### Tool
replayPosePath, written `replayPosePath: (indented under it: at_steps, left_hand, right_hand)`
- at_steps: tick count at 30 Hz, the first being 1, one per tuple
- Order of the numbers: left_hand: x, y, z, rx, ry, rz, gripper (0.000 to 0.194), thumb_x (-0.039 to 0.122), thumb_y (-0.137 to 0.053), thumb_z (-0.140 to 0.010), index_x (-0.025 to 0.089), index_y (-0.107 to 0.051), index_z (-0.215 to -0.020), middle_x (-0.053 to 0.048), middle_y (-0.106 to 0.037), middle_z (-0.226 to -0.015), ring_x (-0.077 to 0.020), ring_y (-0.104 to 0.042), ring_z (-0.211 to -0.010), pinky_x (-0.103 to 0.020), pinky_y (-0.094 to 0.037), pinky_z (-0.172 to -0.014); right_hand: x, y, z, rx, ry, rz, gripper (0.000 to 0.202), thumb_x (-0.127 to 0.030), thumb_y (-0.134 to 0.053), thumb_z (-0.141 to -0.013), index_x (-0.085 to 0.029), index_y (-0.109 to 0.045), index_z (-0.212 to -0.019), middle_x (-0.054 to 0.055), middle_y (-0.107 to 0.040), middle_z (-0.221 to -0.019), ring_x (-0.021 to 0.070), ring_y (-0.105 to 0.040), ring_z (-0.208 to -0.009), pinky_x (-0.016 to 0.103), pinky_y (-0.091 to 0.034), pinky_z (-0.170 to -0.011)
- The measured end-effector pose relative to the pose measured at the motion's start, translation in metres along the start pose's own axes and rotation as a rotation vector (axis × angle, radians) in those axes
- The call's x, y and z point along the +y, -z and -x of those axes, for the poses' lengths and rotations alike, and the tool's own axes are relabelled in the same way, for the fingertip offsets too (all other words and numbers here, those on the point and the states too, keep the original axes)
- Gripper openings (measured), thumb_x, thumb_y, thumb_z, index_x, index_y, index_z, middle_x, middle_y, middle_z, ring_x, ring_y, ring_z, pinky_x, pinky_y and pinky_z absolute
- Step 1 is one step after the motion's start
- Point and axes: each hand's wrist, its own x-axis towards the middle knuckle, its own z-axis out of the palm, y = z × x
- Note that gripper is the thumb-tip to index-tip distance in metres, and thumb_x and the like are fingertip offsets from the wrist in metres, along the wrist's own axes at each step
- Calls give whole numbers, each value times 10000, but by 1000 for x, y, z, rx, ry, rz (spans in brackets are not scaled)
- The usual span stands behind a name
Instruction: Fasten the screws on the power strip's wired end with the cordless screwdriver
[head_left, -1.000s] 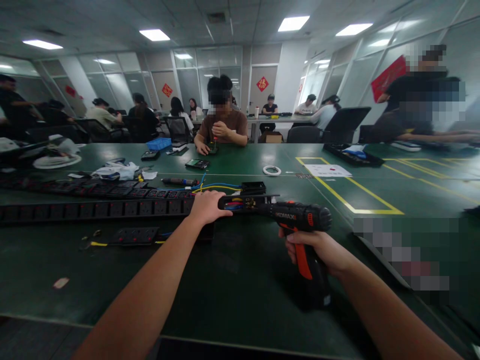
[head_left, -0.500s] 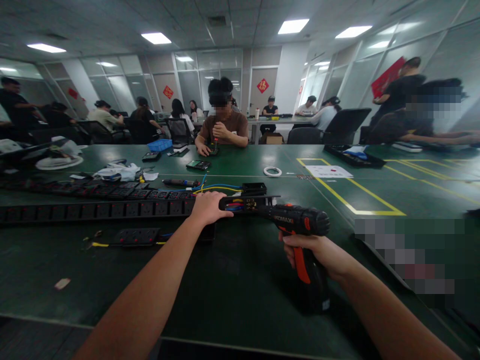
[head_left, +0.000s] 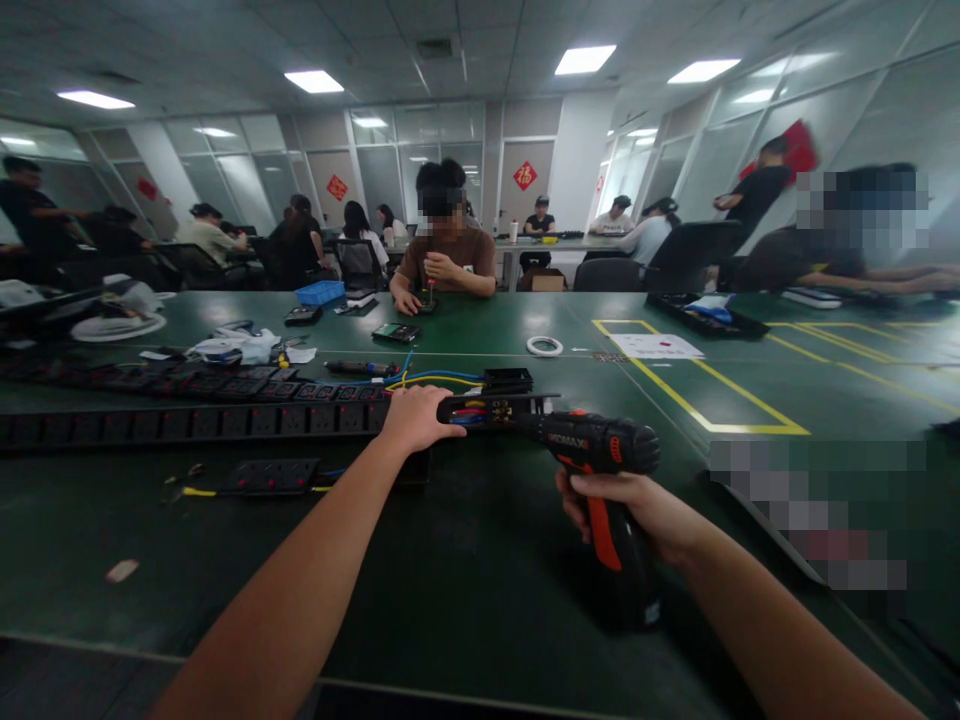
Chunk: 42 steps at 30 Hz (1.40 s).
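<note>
Socket strip (head_left: pixel 259 420), long and black, runs along the table (head_left: pixel 480 570), its row of sockets fitted; behind it, a blue basket (head_left: pixel 319 292), contents too small to tell. My left hand (head_left: pixel 414 415) has its fingers clamped on the strip near the right end, where coloured wires (head_left: pixel 472 408) lie exposed: I judge that end unfinished. My right hand (head_left: pixel 652 505) has its fingers wrapped round a drill (head_left: pixel 592 440) aimed there; farther right, a black tray (head_left: pixel 742 326) holds something blue (head_left: pixel 711 310)
</note>
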Motion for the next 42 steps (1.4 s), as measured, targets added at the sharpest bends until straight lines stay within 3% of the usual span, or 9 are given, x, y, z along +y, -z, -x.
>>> replayPosePath:
  at_steps: [8, 30, 42]
  left_hand:
    - [0, 1, 1, 6, -6, -1, 742, 796, -694, -751, 293, -675, -1296, -84, -704, -1308, -351, -628, -1178, -454, -423, -973]
    - [-1, 1, 1, 0, -7, -7, 757, 814, -674, -751, 295, -668, -1302, -85, -706, -1299, -353, -626, -1183, -449, -430, -956]
    - [-1, 1, 1, 1, -6, 8, 757, 803, -680, -757, 286, -665, -1309, -90, -698, -1315, -357, -617, -1198, -452, -413, -976]
  right_hand:
    - [3, -2, -4, 52, 31, 10, 357, -403, -830, -654, -173, -660, -868, 18, -667, -604, 181, -590, -568, 301, -464, -567]
    - [3, -5, -5, 74, 57, 50, 288, -393, -788, -671, -182, -657, -817, 15, -666, -597, 190, -607, -552, 304, -472, -561]
    - [2, -12, -3, 119, 112, 159, 337, -377, -752, -715, -165, -687, -969, 5, -674, -604, 195, -627, -549, 297, -454, -530]
